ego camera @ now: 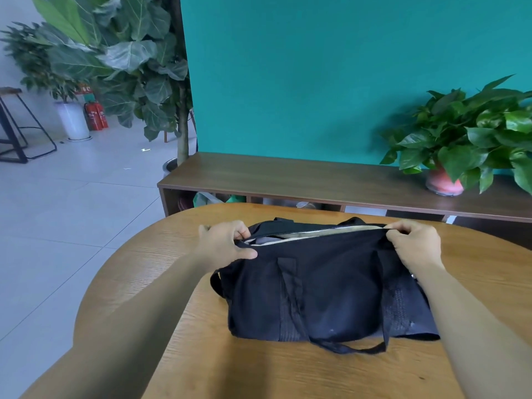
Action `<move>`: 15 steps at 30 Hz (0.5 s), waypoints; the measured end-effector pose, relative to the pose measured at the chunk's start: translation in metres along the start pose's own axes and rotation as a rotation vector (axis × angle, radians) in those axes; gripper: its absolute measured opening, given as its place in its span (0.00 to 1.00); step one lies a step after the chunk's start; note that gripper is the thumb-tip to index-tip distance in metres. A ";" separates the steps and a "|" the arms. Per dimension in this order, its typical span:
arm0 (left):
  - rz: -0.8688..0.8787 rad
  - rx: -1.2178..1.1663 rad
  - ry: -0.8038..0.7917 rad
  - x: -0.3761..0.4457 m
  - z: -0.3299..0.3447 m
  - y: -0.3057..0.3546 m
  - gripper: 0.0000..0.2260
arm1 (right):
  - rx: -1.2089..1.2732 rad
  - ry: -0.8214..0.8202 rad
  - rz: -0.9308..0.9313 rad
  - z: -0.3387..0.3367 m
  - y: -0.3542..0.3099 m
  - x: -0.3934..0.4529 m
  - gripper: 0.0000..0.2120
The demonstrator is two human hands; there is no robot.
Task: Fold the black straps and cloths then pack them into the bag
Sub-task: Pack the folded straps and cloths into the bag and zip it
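Black canvas bag [325,286] sits mid-table on the wooden table [178,355], its top slit showing pale lining. The left hand [227,243] pinches the near rim at one end; the right hand [414,243] grips it at the other. Judged risk: pulling unevenly could tilt the soft bag, or snag the loose handle [351,348] lying in front.
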State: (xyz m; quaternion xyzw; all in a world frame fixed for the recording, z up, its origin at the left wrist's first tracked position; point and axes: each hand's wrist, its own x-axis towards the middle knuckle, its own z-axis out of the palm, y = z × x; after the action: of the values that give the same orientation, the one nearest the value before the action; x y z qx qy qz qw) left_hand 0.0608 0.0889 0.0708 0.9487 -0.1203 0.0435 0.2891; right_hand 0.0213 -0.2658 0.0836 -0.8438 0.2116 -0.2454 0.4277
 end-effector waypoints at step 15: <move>0.172 0.280 0.050 0.016 0.000 0.090 0.22 | 0.346 -0.069 0.040 -0.020 0.002 -0.005 0.18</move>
State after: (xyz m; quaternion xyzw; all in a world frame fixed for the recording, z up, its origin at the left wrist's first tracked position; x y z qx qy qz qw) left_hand 0.0537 0.0129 0.1215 0.9646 -0.1864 0.1080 0.1523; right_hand 0.0053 -0.2760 0.0913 -0.7613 0.1681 -0.2404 0.5782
